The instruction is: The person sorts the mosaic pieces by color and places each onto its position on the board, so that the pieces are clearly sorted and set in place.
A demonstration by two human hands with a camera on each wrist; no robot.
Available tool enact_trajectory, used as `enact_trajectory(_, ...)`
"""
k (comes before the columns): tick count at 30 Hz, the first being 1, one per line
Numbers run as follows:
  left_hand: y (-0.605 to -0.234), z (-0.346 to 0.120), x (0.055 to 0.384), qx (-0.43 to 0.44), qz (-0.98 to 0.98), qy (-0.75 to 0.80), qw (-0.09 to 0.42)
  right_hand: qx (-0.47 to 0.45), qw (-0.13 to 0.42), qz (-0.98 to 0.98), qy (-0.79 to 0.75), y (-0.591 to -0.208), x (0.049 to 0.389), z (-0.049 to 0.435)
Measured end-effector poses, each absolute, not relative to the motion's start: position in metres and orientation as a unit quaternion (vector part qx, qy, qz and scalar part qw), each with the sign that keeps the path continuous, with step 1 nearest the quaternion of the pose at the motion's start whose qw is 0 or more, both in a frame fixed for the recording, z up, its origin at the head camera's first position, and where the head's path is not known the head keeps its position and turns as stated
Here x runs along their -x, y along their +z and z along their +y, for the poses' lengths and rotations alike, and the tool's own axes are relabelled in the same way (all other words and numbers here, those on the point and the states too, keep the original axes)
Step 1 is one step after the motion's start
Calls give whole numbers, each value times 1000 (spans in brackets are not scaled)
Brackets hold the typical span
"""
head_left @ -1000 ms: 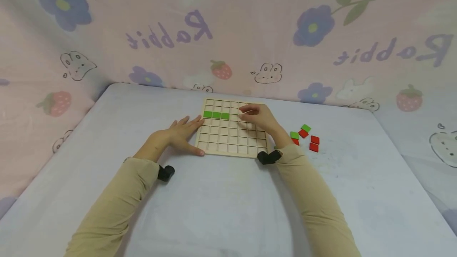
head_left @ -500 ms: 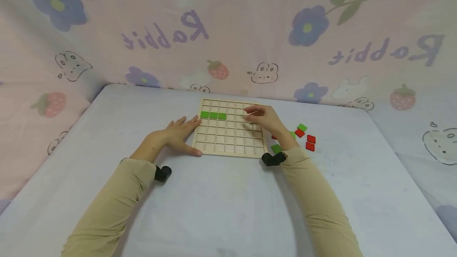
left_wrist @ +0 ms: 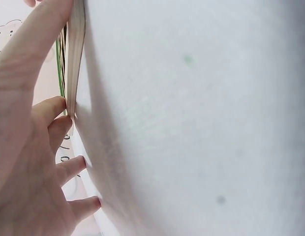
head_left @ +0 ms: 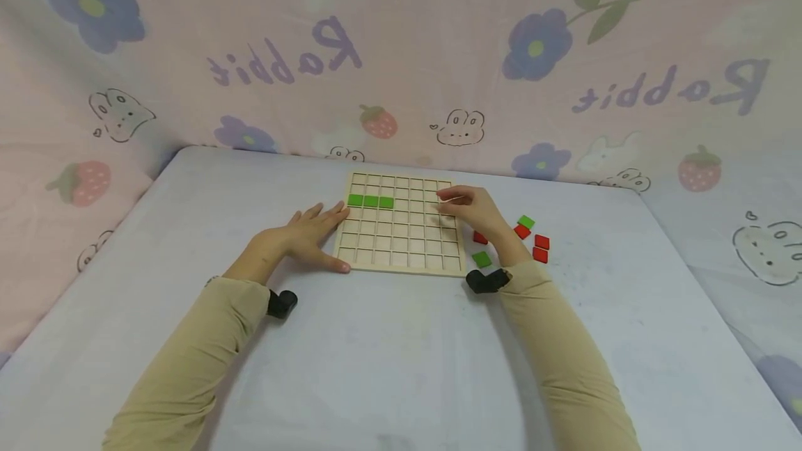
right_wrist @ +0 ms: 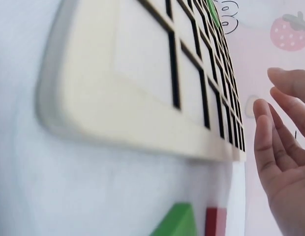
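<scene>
A light wooden board [head_left: 401, 271] divided into square cells lies flat on the table. Three green tiles [head_left: 371, 201] fill neighbouring cells in one row at its left side. My left hand [head_left: 305, 236] is spread beside the board, thumb and fingertips right at its left edge; the left wrist view shows the fingers against the wooden side [left_wrist: 76, 54]. Over the board's right edge hovers my right hand [head_left: 479, 213], fingers loosely bent. Thumb and fingertips [right_wrist: 261, 109] stand apart in the right wrist view, with nothing between them.
Right of the board lie loose tiles: a green one [head_left: 481, 259] near its corner, a red one [head_left: 480, 237] partly behind my right hand, another green [head_left: 525, 222] and several red [head_left: 540, 255]. A patterned curtain [head_left: 401, 68] stands behind the white table [head_left: 388, 353].
My right hand has moved rightward from above the board's middle to its right edge, uncovering cells and nearby loose tiles. The left hand stays at the left edge. The head view has shifted slightly.
</scene>
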State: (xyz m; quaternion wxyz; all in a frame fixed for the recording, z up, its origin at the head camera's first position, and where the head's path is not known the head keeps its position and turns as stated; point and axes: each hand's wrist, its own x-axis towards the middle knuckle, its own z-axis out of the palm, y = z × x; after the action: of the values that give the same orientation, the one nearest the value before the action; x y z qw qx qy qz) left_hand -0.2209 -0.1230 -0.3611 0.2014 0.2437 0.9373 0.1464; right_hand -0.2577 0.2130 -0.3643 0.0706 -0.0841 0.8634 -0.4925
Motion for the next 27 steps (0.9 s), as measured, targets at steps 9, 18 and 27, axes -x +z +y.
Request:
enact_trajectory(9, -361, -124, 221, -245, 937, 150, 198, 77, 68, 869, -485, -368, 257, 225)
enact_trajectory(18, -362, -123, 221, -245, 937, 150, 199, 58, 62, 881, -465, -369, 251, 236)
enact_trajectory(27, -363, -124, 221, -242, 938, 150, 199, 55, 63, 879, -470, -367, 246, 247)
